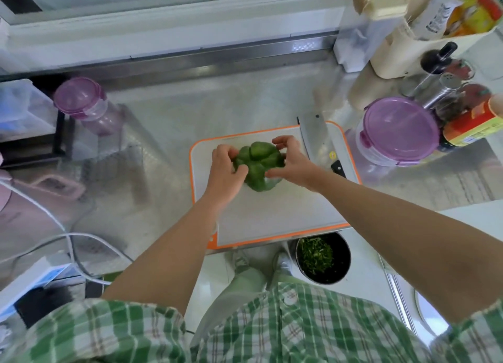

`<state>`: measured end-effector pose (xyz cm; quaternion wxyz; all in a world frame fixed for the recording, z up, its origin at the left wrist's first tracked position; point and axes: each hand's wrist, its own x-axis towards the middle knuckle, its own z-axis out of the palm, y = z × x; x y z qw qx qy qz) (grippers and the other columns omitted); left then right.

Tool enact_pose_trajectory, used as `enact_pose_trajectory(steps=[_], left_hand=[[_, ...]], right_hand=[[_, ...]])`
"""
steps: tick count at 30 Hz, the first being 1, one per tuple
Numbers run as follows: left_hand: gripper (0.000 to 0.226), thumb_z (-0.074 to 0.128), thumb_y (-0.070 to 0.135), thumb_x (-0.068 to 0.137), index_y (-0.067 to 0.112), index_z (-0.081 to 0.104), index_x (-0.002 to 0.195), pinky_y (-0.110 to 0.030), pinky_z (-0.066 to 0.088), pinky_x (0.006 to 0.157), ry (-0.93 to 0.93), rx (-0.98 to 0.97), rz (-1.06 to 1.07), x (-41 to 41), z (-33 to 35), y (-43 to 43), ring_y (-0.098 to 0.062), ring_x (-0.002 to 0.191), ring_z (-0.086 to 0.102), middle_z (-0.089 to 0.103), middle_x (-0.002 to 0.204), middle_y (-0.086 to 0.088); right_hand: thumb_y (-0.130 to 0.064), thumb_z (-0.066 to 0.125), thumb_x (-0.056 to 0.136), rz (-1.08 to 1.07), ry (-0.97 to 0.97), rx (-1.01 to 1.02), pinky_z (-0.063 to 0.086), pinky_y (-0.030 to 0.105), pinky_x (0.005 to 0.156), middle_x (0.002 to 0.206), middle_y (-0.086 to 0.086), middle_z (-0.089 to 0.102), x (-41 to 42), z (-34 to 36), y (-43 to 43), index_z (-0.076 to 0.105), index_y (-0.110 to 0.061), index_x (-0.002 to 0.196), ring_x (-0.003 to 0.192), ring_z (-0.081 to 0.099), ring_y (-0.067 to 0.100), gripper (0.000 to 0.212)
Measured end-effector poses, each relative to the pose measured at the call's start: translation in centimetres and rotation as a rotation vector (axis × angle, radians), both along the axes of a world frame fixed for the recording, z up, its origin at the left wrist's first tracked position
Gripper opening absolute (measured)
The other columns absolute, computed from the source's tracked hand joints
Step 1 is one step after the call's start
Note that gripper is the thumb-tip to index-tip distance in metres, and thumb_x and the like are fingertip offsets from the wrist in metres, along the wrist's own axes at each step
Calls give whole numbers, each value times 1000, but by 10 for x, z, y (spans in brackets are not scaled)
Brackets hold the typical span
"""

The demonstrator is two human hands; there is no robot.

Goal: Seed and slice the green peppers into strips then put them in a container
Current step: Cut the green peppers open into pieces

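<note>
A whole green pepper (257, 166) is sitting near the centre of the frame on the upper part of a white cutting board (272, 215) with an orange rim, its lobed end facing up toward the camera and its narrower end pointing toward the lower edge of the frame. Both hands are gripping it: the left hand (226, 172) is pressing in from the left of the frame, the right hand (292, 161) from the right, and the fingers (283, 142) of each are curling narrowly around its lobes. The pepper is lying directly between them, so neither hand is nearer. They appear to be pulling it apart for seeding. Whether it is already split is hard to make out. A cleaver (317, 136) is lying on the board's right edge, just beyond the right hand, its handle partly hidden by the wrist. A purple-lidded container (397, 131) is standing on the table (190, 112) at right. Below the board, a dark bin (322, 257) is holding green scraps.
</note>
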<state>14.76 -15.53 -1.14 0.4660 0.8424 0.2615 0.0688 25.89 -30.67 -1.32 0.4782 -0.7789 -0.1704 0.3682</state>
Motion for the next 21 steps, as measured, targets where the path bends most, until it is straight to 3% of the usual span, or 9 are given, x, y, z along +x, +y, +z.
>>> enact_pose_trajectory(steps=[2,4,6,9,11,14,18,21], left_hand=[[32,55,15,86,10,42,115,-23,39,88,106,-76,31,3,-3,-4,-18,98,45,38,113,-6],[47,62,26,84,14,36,120,-38,50,91,204,-203,80,5,-8,-12,-24,106,52,41,123,-10],[54,65,34,81,17,29,118,-45,59,78,277,-425,203,8,-11,-20,-31,109,58,43,131,-14],[45,61,29,92,9,35,123,-38,60,59,345,-653,366,10,-14,-24,-35,98,66,52,129,-17],[38,57,26,94,6,43,124,-40,60,60,351,-705,400,10,-15,-25,-35,83,70,58,124,-20],[36,56,21,95,4,48,125,-41,60,56,310,-753,443,10,-14,-26,-36,79,70,60,121,-21],[32,58,22,93,3,50,118,-50,61,65,296,-692,454,9,-13,-27,-38,76,71,61,117,-20],[26,58,23,93,5,52,110,-55,59,72,290,-636,457,9,-11,-29,-39,71,71,63,111,-17]], right_hand=[[-7,80,68,122,-60,-68,51,34,95,129,7,31,-1,2,-6,31,-21,127,119,45,25,78],[-8,81,70,155,-57,-63,49,28,93,128,8,33,-1,5,-10,31,-19,128,117,46,23,77],[-13,79,74,125,-84,-67,45,30,97,128,9,37,2,8,-15,33,-16,131,117,46,21,73],[-13,67,84,-41,-376,-234,37,39,104,130,14,37,14,9,-27,39,-7,132,119,45,27,56],[-13,61,86,-124,-506,-546,36,42,103,133,16,35,22,7,-38,37,-6,133,123,41,32,54],[-10,58,87,-72,-398,-911,34,40,105,139,19,29,22,6,-53,29,-2,136,131,32,34,57],[0,51,91,34,-449,-973,36,36,103,136,20,34,23,5,-64,32,3,134,128,36,34,47],[-6,55,89,9,-377,-905,40,36,97,129,19,42,26,4,-69,35,3,130,123,43,34,46]])
